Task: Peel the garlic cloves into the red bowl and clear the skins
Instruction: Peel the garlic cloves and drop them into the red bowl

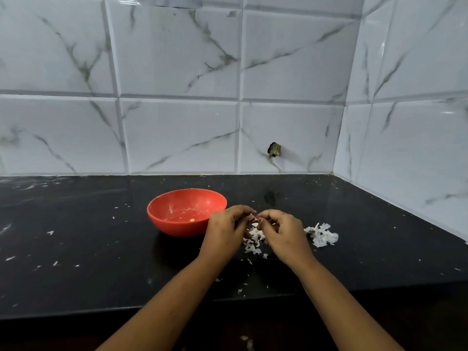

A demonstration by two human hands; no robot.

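**Both hands pinched together just right of the red bowl**

Surface: glossy black stone countertop (76,236), set into a corner of white marble-veined wall tiles (177,72). One tile carries a dark chipped spot (274,149) low on the wall.

Round red plastic bowl (177,228): upright on the countertop, just left of the hands. The left hand overlaps its right edge from where I stand. Inside are pale wet smears and one small yellowish bit (192,220) near the front wall. I cannot tell whether that bit is a peeled clove.

Left hand (224,230) and right hand (285,233): both raised a little over the countertop, fingers curled inward, fingertips meeting. Between them they pinch a small whitish garlic clove (254,219). Most of it is hidden by the fingers, and how much skin is on it cannot be read.

Skins: a loose heap of white papery garlic skins (253,240) lies on the countertop directly beneath the hands. A second, larger clump of skins (322,234) lies just right of the right hand. Small white flecks (10,258) are scattered over the surface on both sides of the bowl.
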